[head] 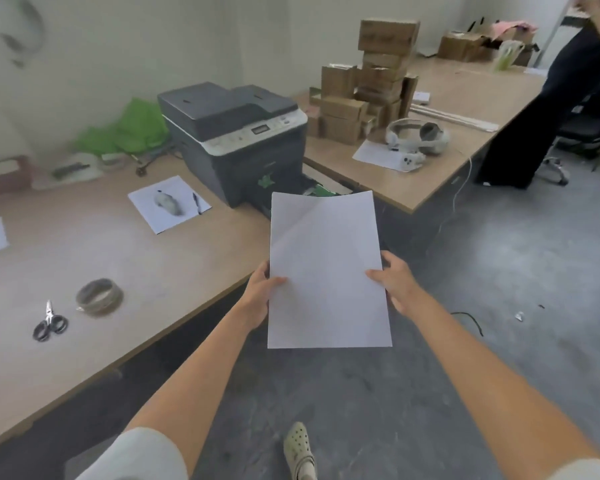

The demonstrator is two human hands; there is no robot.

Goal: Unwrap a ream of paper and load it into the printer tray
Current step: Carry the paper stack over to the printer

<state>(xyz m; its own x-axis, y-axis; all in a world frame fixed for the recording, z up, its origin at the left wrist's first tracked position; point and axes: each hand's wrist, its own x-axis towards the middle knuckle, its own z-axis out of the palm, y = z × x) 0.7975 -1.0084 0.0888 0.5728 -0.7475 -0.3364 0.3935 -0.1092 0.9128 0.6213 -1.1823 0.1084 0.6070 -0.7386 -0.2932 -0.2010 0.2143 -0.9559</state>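
Note:
I hold a white stack of paper [326, 268] flat in front of me, above the floor. My left hand [260, 296] grips its left edge and my right hand [395, 285] grips its right edge, thumbs on top. The far end of the stack points at the dark grey printer [236, 133] on the table corner. The printer's tray [305, 188] is pulled out at its front, mostly hidden behind the paper, with a bit of green wrapper showing beside it.
Scissors [50, 323] and a tape roll [100, 296] lie on the wooden table [118, 247] at left. A sheet with a pen [168, 207] lies near the printer. Cardboard boxes [371, 81] and a headset [416, 136] sit on the far table. A person [551, 98] stands at right.

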